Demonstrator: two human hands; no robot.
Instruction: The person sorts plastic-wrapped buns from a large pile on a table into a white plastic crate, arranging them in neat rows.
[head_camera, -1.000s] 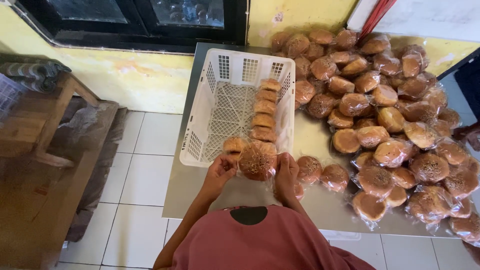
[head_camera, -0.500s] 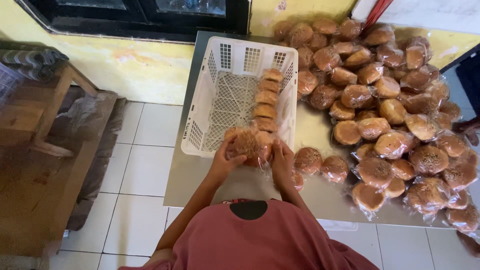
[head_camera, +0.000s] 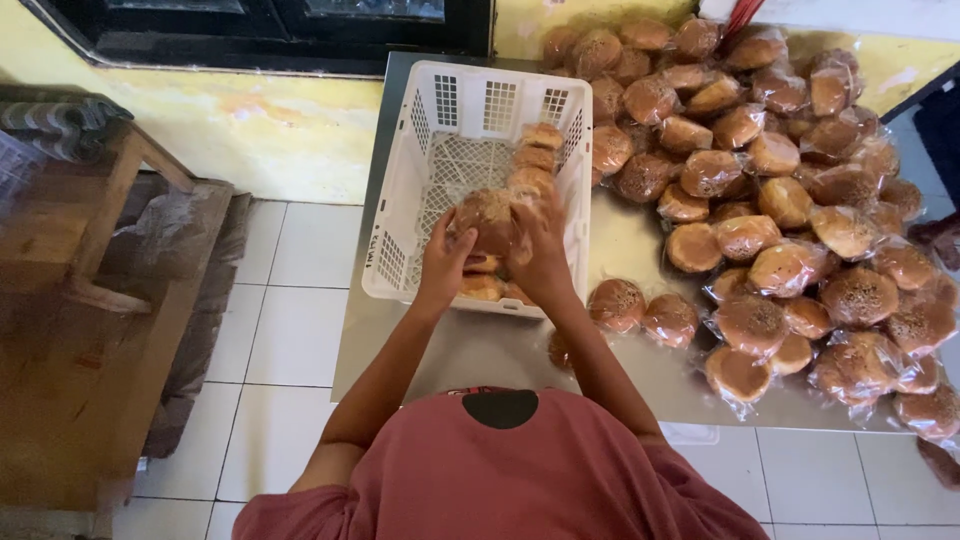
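Clear film wraps the brown bun (head_camera: 487, 222) clamped between left hand (head_camera: 443, 262) and right hand (head_camera: 540, 258), held over the near end of the white crate (head_camera: 400, 215) | film looks slippery — bun could slide out, landing askew on the bun row (head_camera: 530, 160) | beyond, loose bun heap (head_camera: 780, 190) crowds the steel table (head_camera: 480, 350) edge — a nudge might spill some.

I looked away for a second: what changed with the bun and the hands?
Both hands, left and right, carried the wrapped brown bun from the table edge forward over the white plastic crate. The pile of wrapped buns and the crate stayed put.
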